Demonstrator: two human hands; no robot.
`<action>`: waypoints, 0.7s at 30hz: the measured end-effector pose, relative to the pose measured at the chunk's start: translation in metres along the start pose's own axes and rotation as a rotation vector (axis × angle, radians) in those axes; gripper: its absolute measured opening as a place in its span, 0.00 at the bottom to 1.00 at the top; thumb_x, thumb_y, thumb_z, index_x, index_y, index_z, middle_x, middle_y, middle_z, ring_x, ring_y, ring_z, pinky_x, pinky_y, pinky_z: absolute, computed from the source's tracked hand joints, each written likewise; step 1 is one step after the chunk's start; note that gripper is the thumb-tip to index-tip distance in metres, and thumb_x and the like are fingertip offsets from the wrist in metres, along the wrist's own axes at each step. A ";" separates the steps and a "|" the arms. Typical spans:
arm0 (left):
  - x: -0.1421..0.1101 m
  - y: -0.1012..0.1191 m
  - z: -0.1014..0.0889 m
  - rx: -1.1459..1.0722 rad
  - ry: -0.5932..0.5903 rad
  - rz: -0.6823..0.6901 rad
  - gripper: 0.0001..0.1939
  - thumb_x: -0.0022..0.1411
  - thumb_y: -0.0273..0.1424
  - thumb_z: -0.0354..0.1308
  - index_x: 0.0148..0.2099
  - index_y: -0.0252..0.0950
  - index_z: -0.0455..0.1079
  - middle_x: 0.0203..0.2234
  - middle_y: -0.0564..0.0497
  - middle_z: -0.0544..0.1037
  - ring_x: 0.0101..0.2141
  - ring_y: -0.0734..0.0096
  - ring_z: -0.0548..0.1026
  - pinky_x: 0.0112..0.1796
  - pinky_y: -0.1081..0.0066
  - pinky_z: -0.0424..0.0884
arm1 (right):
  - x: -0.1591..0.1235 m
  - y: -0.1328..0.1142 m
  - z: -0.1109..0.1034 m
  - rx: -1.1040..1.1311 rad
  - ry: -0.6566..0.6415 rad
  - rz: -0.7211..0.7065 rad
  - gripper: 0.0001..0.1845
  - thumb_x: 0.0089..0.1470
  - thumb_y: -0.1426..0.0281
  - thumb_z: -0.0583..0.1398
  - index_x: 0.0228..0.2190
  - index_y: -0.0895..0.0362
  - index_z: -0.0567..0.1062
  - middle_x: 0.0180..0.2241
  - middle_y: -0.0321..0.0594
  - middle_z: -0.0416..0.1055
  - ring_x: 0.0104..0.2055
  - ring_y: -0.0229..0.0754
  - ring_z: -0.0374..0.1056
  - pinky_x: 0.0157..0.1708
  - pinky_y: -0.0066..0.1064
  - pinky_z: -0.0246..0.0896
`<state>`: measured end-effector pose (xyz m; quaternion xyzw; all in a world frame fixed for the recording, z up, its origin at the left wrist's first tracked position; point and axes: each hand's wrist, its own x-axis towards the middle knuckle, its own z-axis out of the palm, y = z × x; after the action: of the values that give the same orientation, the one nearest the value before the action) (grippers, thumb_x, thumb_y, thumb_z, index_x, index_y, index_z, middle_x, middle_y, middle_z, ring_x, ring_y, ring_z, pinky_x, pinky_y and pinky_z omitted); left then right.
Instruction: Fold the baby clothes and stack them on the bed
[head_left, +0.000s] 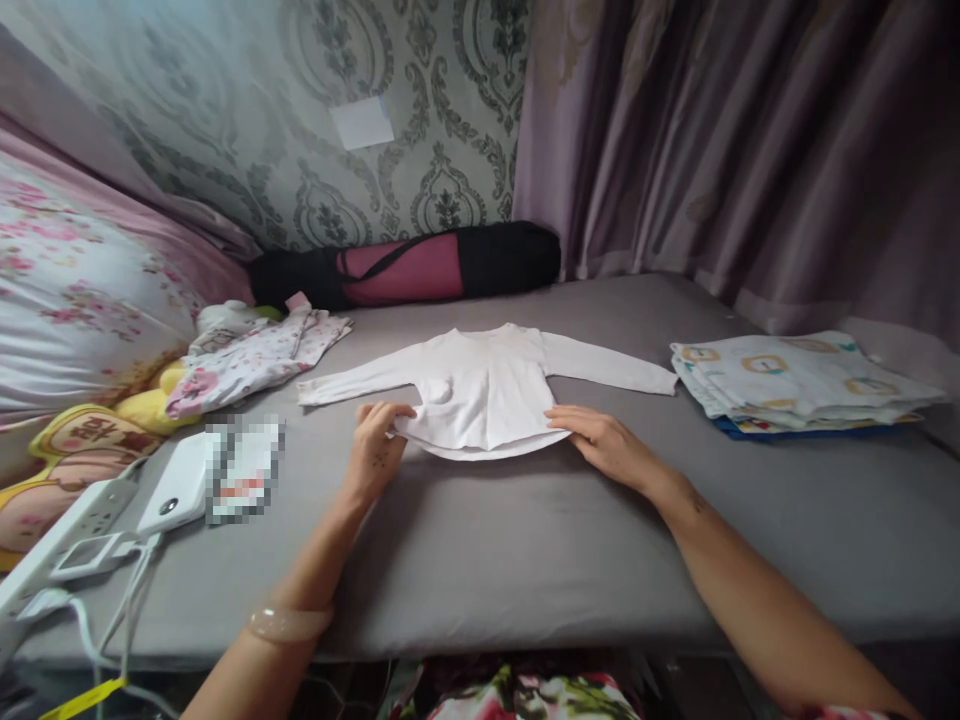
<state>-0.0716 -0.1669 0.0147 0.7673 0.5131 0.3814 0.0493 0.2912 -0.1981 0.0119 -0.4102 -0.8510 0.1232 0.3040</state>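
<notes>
A small white long-sleeved shirt lies spread on the grey sheet, its sleeves stretched out to both sides and its neckline facing the wall. My left hand pinches the left corner of its hem. At the right corner of the hem, my right hand grips the cloth between thumb and fingers. Between the two hands the hem is lifted slightly off the sheet, with a shadow under it. Folds run down the middle of the shirt.
Folded printed cloths are stacked at the right. To the left lie a floral garment, a white device, a power strip with cables and a yellow plush. A black and red bag rests along the wall.
</notes>
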 end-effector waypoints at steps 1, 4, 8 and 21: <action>0.000 -0.002 -0.004 -0.035 -0.006 -0.008 0.12 0.53 0.24 0.53 0.38 0.39 0.72 0.35 0.49 0.78 0.41 0.61 0.71 0.46 0.63 0.68 | 0.000 0.001 -0.003 0.037 0.008 0.001 0.22 0.56 0.81 0.50 0.45 0.54 0.76 0.50 0.43 0.74 0.56 0.44 0.67 0.57 0.40 0.61; -0.002 -0.011 -0.017 -0.192 -0.076 -0.091 0.11 0.58 0.33 0.55 0.42 0.38 0.74 0.39 0.47 0.80 0.43 0.60 0.75 0.49 0.62 0.69 | 0.000 0.002 -0.013 0.132 0.045 0.024 0.25 0.54 0.82 0.49 0.46 0.52 0.76 0.48 0.39 0.75 0.53 0.41 0.69 0.56 0.39 0.62; -0.001 -0.021 -0.037 -0.276 -0.344 -0.082 0.15 0.61 0.38 0.52 0.42 0.40 0.77 0.41 0.47 0.81 0.46 0.59 0.77 0.56 0.56 0.65 | -0.001 0.001 -0.021 0.181 -0.011 0.070 0.26 0.51 0.83 0.48 0.43 0.52 0.77 0.46 0.37 0.76 0.51 0.40 0.70 0.56 0.38 0.61; 0.000 -0.018 -0.042 -0.138 -0.691 0.150 0.17 0.58 0.23 0.45 0.38 0.39 0.75 0.36 0.46 0.78 0.38 0.66 0.75 0.42 0.69 0.69 | 0.001 -0.001 -0.023 0.078 -0.316 0.085 0.21 0.46 0.83 0.52 0.34 0.53 0.78 0.36 0.38 0.76 0.41 0.42 0.68 0.44 0.34 0.60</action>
<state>-0.1120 -0.1718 0.0358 0.8813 0.3817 0.1357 0.2434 0.3039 -0.1993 0.0305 -0.4091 -0.8647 0.2319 0.1767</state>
